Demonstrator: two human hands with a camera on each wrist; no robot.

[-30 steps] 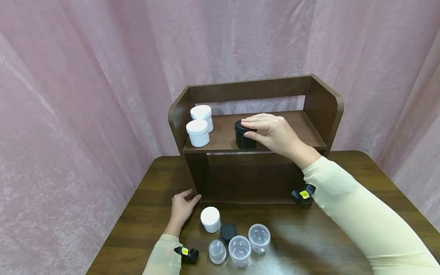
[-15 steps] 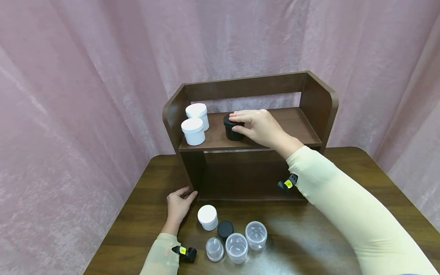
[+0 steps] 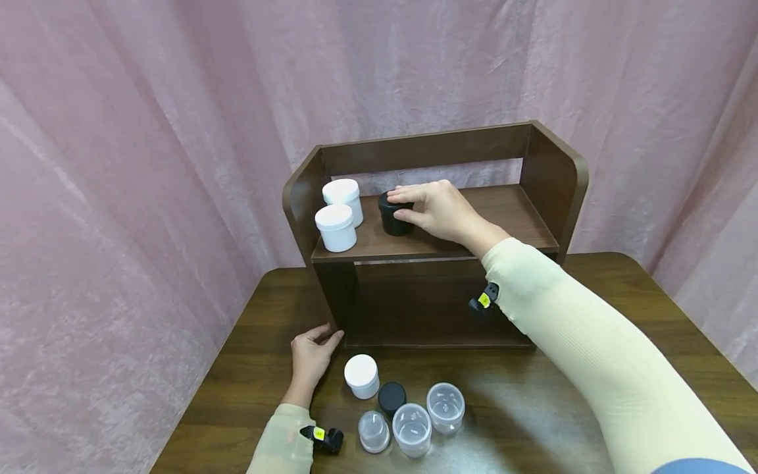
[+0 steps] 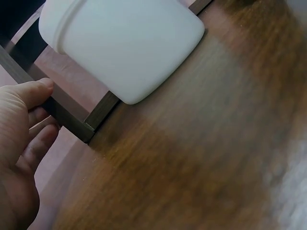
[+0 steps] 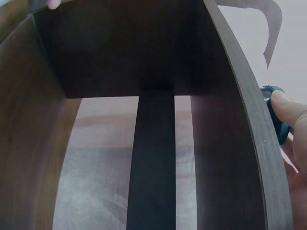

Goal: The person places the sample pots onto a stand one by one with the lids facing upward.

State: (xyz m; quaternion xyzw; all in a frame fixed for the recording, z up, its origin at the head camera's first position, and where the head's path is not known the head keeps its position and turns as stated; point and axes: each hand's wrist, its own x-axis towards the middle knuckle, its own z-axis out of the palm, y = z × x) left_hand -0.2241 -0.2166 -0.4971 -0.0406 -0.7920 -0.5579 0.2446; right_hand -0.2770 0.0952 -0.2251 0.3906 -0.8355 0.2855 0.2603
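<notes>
My right hand [image 3: 441, 212] grips a black lidded jar [image 3: 392, 218] on the upper board of a dark brown wooden shelf [image 3: 497, 204]. Left of it on the same board stand two white lidded jars, the front one [image 3: 336, 232] partly covering the rear one [image 3: 346, 192]. Down at the table, my left hand [image 3: 311, 361] pinches the foot of the shelf's left side panel [image 4: 72, 123] between thumb and fingers. In the right wrist view the black jar [image 5: 274, 114] shows only in part, beyond the board's edge.
On the wooden table [image 3: 551, 408] before the shelf stand a white lidded jar [image 3: 362, 378], a small black jar or lid [image 3: 391, 399], and clear cups: a left one [image 3: 374, 432], a middle one [image 3: 412, 431] and a right one [image 3: 446, 409]. A pink curtain [image 3: 148, 197] hangs behind.
My right hand and the black jar have moved left and farther back on the upper board, closer to the white jars. The left hand keeps its place at the shelf's foot.
</notes>
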